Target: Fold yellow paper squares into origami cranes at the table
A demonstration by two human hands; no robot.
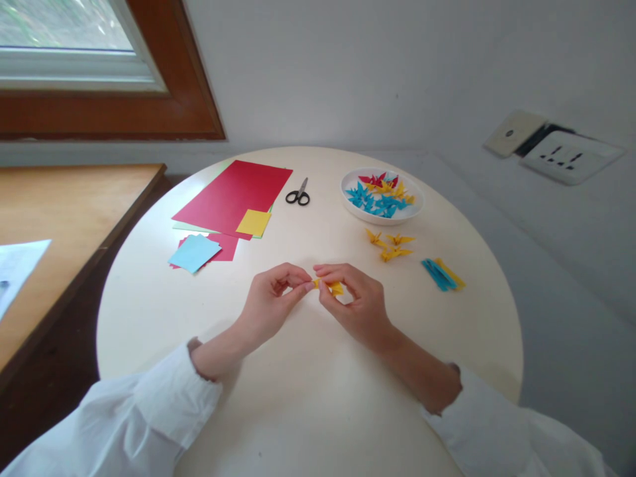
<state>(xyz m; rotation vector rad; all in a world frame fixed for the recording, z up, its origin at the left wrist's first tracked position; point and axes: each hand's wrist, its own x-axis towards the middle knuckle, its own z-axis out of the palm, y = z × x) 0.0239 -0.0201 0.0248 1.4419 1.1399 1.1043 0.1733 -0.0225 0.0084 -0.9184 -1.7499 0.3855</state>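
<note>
Across our round table (308,397), small slips could spoil fine folding.
Beyond our right hand (360,305) sits the white dish (382,220); nearer that hand, a careless sweep of it could scatter or crush the loose yellow cranes (396,253). Between our hands is the small yellow folded paper (338,289): our left hand (271,301) pinches one end, our right the other, and we judge an uneven tug could tear its narrow tip or skew a crease.

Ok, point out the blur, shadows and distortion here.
Head view: bright, streaky blur beyond the window pane; same view: soft, faint shadows around the left hand and right hand; same view: the wall socket slanted and stretched; same view: yellow folded paper, creases indistinct.
</note>
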